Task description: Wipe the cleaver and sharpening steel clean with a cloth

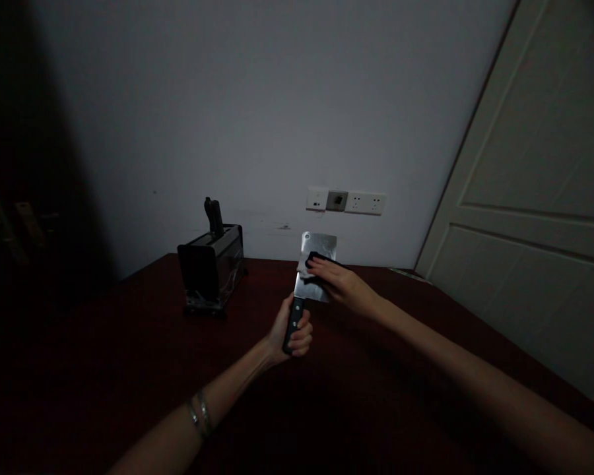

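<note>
Cleaver (321, 244): standing upright above the table (129, 369), in mid-air, blade up and handle down, broad face turning toward the person; this is likely so that the flat side is lying open to the right hand while the edge is pointing away from both wrists. Left hand (293, 333): wrapping closed around the black handle, fingers curling fully, thumb side up, apparently bracing the blade against pressure from the other side. Right hand (339, 285): lying flat with fingers extending together, pressing a dark cloth (317, 257) against the blade's face. Bracelets (199, 414): sitting on the left wrist. Knife block (210, 267): standing on the table to the left, well apart from both hands, one handle (214, 216) sticking up from it. Sockets (346, 201): showing on the wall behind. Door (534, 198): standing at right.
</note>
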Motion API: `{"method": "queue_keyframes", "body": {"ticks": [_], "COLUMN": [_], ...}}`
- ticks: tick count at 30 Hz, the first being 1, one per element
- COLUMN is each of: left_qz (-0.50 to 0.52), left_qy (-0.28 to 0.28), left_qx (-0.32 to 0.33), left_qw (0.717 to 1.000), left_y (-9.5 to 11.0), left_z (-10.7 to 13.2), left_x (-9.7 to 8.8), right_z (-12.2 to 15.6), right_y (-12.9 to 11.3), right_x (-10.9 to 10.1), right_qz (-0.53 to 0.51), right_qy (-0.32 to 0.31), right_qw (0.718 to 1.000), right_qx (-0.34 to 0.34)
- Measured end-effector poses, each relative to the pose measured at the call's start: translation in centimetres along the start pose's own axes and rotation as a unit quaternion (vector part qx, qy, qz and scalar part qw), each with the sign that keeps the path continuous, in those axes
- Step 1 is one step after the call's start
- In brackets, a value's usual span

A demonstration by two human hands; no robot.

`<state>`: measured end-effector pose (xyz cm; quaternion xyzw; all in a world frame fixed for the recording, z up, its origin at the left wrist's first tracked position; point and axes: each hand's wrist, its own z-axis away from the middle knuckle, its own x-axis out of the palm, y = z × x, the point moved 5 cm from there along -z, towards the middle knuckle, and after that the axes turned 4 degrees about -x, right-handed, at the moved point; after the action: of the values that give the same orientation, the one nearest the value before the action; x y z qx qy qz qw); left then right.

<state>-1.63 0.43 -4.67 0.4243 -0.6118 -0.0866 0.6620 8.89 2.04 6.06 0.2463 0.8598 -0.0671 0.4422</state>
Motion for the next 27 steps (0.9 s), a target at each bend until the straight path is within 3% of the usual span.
{"method": "queue_keyframes", "body": {"ticks": [4, 6, 10, 14, 17, 22, 24, 27], "left_qz": [-0.007, -0.012, -0.012, -0.016, -0.022, -0.022, -0.022, -0.014], "left_qy": [-0.006, -0.004, 0.005, 0.013, 0.008, -0.001, 0.003, 0.008], "left_qx": [-0.033, -0.041, -0.037, -0.035, -0.042, -0.057, -0.055, -0.051], "left_qw": [0.999, 0.999, 0.999, 0.999, 0.999, 0.998, 0.998, 0.999], "left_y": [-1.1, -1.4, -1.4, -1.6, -1.8, -2.1, -2.0, -2.0], "left_z": [-0.2, -0.3, -0.3, -0.4, -0.5, -0.3, -0.3, -0.4], "left_x": [-0.2, -0.3, -0.7, -1.0, -1.0, -0.6, -0.5, -0.5], "right_z": [-2.4, -2.9, -2.2, -0.7, -0.9, -2.1, -2.1, -1.1], "right_y": [4.8, 5.6, 3.2, 0.3, 1.2, 5.3, 5.5, 3.8], "right_x": [-2.0, -2.1, -0.2, 1.7, 1.1, -1.4, -1.2, 0.2], "right_qz": [0.059, 0.073, 0.061, 0.031, 0.028, 0.053, 0.057, 0.042], "right_qy": [0.079, 0.092, 0.078, 0.016, 0.011, 0.096, 0.114, 0.112], "right_qw": [0.992, 0.989, 0.994, 0.999, 1.000, 0.991, 0.988, 0.990], "right_qx": [0.075, 0.092, 0.052, -0.002, 0.006, 0.078, 0.088, 0.074]}}
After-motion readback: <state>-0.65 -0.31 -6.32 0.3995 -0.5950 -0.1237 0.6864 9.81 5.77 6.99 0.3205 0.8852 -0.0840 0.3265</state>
